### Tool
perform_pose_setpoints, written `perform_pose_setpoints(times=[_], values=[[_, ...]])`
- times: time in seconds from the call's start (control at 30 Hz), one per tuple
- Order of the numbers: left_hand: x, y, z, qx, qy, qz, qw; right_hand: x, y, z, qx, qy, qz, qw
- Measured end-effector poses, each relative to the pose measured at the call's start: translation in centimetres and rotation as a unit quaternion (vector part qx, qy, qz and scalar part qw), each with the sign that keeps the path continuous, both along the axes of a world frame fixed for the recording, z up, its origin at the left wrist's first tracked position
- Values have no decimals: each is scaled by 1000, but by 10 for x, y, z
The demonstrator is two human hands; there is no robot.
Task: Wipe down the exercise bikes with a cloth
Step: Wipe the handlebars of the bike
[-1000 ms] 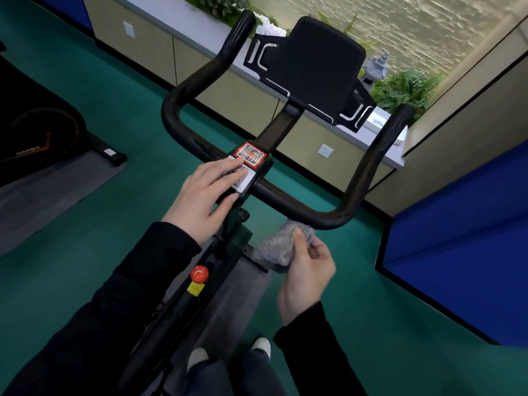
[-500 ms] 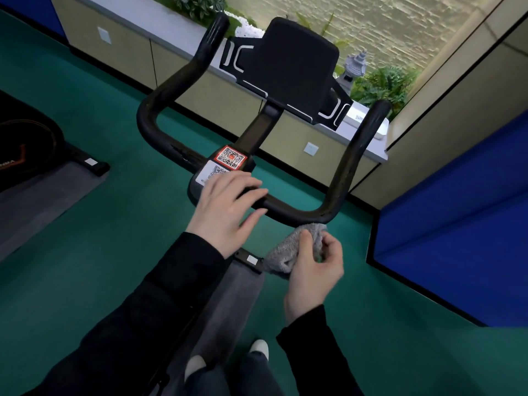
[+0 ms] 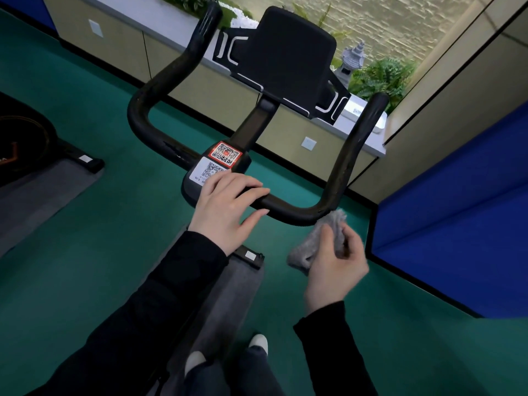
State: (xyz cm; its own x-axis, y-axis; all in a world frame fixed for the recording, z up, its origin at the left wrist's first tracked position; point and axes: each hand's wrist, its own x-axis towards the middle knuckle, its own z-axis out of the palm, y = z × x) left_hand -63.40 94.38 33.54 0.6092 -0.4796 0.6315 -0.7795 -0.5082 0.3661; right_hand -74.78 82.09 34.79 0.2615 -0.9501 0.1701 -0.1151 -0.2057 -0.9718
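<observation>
A grey cloth (image 3: 307,248) is pinched between the thumb and curled fingers of the right hand (image 3: 334,270), at four o'clock from the view's centre, its top just beside the right bend of the handlebar (image 3: 347,164). At ten o'clock from the cloth, the left hand (image 3: 225,207) is laid on the handlebar, fingers straight and slightly spread, with the QR stickers (image 3: 225,154) at its twelve o'clock.

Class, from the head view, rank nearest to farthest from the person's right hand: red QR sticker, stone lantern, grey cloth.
1. Grey cloth: pinched in the right hand itself.
2. Red QR sticker: up and to the left, on the centre post of the bike.
3. Stone lantern: farthest, behind the bike among the plants.
</observation>
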Motion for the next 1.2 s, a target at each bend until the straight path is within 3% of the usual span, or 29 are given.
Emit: perform_pose_setpoints(times=[0.1, 0.23, 0.47, 0.57, 0.73, 0.87, 1.0, 1.2], values=[[0, -2, 0, -3, -1, 9, 1000, 2, -10, 6, -143, 37, 37, 988], [-2, -4, 0, -7, 3, 19, 1000, -5, -15, 7, -285, 89, 130, 946], [-2, -5, -1, -11, 3, 24, 1000, 3, -43, 32, -370, 153, 222, 889], [-2, -5, -1, -13, 2, 23, 1000, 8, -47, 41, -408, 182, 298, 844], [-2, -5, -2, -21, 4, 20, 1000, 23, -69, 68, -394, 275, 339, 809], [-2, -6, -1, -20, 3, 24, 1000, 61, -69, 84, -364, 390, 438, 723], [-2, -6, 0, -29, -3, 17, 999, 96, -63, 90, -286, 503, 556, 597], [-3, -5, 0, -29, -2, 15, 999, 107, -69, 101, -253, 571, 566, 539]])
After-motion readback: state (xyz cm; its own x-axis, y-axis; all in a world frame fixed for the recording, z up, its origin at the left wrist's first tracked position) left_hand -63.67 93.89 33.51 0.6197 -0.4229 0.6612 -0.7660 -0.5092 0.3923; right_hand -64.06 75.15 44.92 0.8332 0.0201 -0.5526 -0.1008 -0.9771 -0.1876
